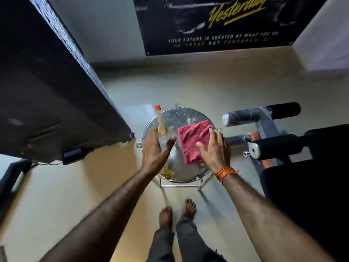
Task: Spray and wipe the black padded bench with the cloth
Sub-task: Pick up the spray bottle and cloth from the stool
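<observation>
A pink cloth (193, 139) lies flat on a round shiny metal stool (181, 114) in the middle of the view. My right hand (215, 150) rests on the cloth's right edge with straight fingers and the thumb on the fabric. A slim bottle with a red cap (160, 120) stands on the stool's left side. My left hand (156, 154) hovers open just in front of the bottle, fingers spread, not gripping it. The black padded bench (311, 176) fills the right edge, with foam rollers (277, 146) at its near end.
A large dark cabinet or machine (49, 91) looms on the left, with a small device and cable (72, 155) at its corner. A black poster (222, 25) hangs on the far wall. My bare feet (177, 212) stand on the pale tiled floor before the stool.
</observation>
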{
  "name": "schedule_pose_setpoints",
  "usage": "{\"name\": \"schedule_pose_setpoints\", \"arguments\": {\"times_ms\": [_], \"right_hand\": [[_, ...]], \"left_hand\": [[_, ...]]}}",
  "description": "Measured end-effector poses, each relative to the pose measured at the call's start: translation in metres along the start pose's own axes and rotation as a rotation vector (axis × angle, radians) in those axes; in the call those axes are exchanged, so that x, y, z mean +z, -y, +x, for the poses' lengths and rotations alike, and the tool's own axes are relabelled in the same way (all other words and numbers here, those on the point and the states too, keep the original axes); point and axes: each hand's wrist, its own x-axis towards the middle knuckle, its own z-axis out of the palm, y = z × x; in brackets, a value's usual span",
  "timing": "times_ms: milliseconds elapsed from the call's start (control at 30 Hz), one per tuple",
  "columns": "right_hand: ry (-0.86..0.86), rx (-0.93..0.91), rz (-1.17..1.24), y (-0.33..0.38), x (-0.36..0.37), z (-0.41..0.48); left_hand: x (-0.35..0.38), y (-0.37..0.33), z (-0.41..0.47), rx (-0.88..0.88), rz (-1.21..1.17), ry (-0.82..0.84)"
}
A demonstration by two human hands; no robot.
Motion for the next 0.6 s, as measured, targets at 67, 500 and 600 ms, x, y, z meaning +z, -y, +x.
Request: {"name": "schedule_pose_setpoints", "arguments": {"times_ms": [67, 500, 600], "right_hand": [[-0.023, 0.056, 0.007, 0.001, 0.007, 0.015], [0.077, 0.210, 0.553, 0.005, 0.002, 0.027], [0.108, 0.298, 0.833, 0.005, -0.011, 0.010]], "left_hand": [[0.003, -0.005, 0.014, -0.048, -0.110, -0.083], [0.009, -0.016, 0.041, -0.027, -0.254, -0.095], [0.004, -0.018, 0.030, -0.007, -0.305, -0.027]]}}
